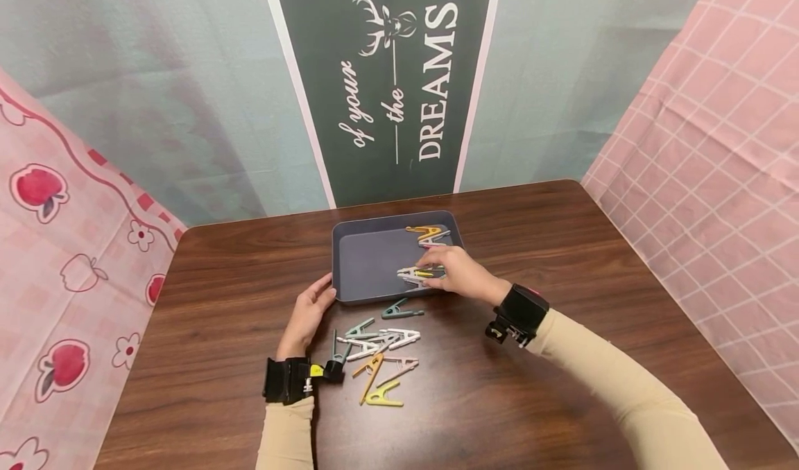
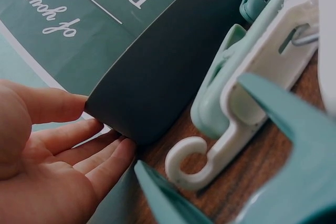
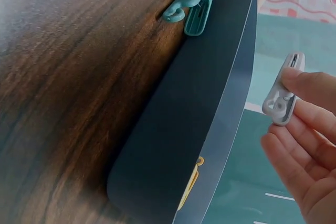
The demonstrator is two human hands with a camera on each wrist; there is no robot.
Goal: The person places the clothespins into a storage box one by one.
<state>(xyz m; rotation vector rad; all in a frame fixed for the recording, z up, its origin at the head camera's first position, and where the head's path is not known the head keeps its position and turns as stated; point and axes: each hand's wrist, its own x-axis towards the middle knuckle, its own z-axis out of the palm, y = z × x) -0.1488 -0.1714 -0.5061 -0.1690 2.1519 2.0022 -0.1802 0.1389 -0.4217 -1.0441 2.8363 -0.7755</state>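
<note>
My right hand (image 1: pixel 460 273) pinches a pale grey-white clothespin (image 3: pixel 283 88) between thumb and fingers, above the right part of a dark grey tray (image 1: pixel 368 219). A yellow bit shows beside it, partly hidden by the fingers. My left hand (image 1: pixel 308 314) touches the tray's near left corner with its fingers fairly straight, seen also in the left wrist view. Inside the tray at the far right lie a yellow-orange clothespin (image 1: pixel 427 232) and a greyish one (image 1: pixel 435 238). A dark green clothespin (image 1: pixel 399 310) lies just outside the near wall.
In front of the tray several clothespins lie loosely heaped, among them a white one (image 1: pixel 402 337), an orange one (image 1: pixel 372 373), a pink one (image 1: pixel 402 364) and a yellow-green one (image 1: pixel 384 395). Patterned cloths hang around the brown wooden table (image 1: pixel 530 387).
</note>
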